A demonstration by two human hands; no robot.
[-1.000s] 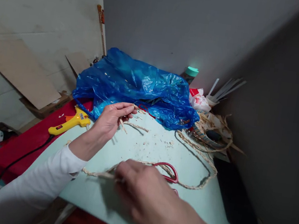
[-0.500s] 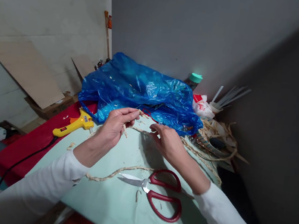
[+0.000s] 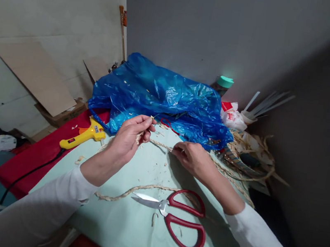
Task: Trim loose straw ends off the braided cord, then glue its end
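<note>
One braided cord point(image 3: 162, 144) is stretched over the pale tabletop point(image 3: 123, 225), pinched in the left hand point(image 3: 128, 134), thumb against curled fingers, and gripped by the right hand point(image 3: 192, 158), fingertips closed — best drawn gently, so that the plait is not loosened.

scissors point(image 3: 163, 206) r on the table point(image 3: 111, 227) nearest u, cord point(image 3: 149, 186) just behind the blades point(image 3: 149, 200), glue gun point(image 3: 83, 135) on ur L, bag point(image 3: 157, 93) at the back, bottle point(image 3: 224, 82) behind it, cup point(image 3: 248, 118) w/ sticks point(image 3: 264, 106) back R.
</note>
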